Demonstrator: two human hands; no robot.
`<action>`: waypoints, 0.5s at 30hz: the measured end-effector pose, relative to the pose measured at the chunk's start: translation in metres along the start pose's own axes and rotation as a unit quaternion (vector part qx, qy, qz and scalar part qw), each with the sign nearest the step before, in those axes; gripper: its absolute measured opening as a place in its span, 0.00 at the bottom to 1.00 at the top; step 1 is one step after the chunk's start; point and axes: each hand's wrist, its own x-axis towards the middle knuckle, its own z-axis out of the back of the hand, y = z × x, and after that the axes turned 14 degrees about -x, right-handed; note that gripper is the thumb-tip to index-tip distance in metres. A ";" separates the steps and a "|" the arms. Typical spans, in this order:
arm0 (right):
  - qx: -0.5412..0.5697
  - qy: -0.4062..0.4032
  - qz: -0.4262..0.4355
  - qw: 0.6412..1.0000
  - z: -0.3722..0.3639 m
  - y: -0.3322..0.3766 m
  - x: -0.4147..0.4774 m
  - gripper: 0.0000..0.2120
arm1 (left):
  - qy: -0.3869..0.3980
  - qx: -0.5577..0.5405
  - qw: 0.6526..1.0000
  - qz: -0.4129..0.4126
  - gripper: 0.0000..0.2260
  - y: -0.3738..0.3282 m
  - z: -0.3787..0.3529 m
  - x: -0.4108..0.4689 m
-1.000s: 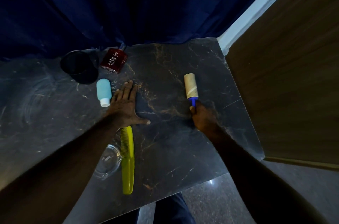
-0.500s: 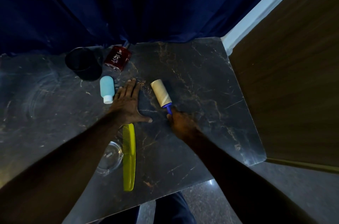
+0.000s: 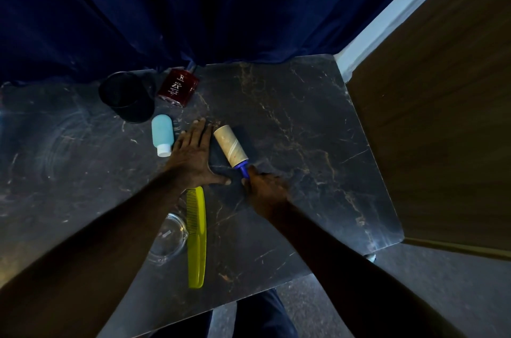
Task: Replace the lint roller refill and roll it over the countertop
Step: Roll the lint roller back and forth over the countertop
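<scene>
surface (image 3: 290, 121): black marble, tan veins | lint roller (image 3: 231, 148): beige roll, blue handle | comb (image 3: 197, 235): yellow-green | small bottle (image 3: 162, 134): teal, white cap | flask (image 3: 179, 87): dark red | cup (image 3: 125, 97): black | curtain (image 3: 193, 5): navy

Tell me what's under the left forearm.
A clear glass bowl on the countertop shows partly beneath the left forearm, beside the yellow comb. Part of the bowl is covered, so anything there cannot be seen.

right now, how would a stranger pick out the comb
On the dark marble countertop, look from the left hand toward the front edge. The comb lies beside a clear glass bowl; only it is long, yellow-green and toothed.
</scene>
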 end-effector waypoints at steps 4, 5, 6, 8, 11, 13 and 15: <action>0.052 -0.023 -0.057 0.997 0.007 0.001 -0.001 0.16 | 0.002 0.001 1.000 0.001 0.70 0.002 -0.002 0.001; 0.046 -0.046 -0.061 0.996 0.007 0.002 -0.004 0.16 | 0.002 0.002 1.000 0.003 0.70 0.002 -0.002 0.001; 0.019 -0.075 -0.072 0.994 0.005 0.000 -0.006 0.15 | 0.002 0.003 1.000 0.004 0.70 0.002 -0.002 0.002; -0.010 -0.070 -0.086 0.994 0.009 -0.007 -0.001 0.16 | 0.003 0.005 1.000 0.004 0.70 0.002 -0.002 0.002; 0.045 0.047 -0.169 0.984 0.013 -0.023 0.012 0.21 | 0.000 0.001 1.000 0.001 0.71 0.003 -0.003 0.002; 0.078 0.074 -0.203 0.973 0.016 -0.037 0.014 0.22 | 0.001 0.002 1.000 0.000 0.71 0.004 -0.003 0.002; 0.090 0.074 -0.226 0.967 0.016 -0.050 0.013 0.22 | 0.000 0.005 1.000 0.001 0.72 0.004 -0.004 0.002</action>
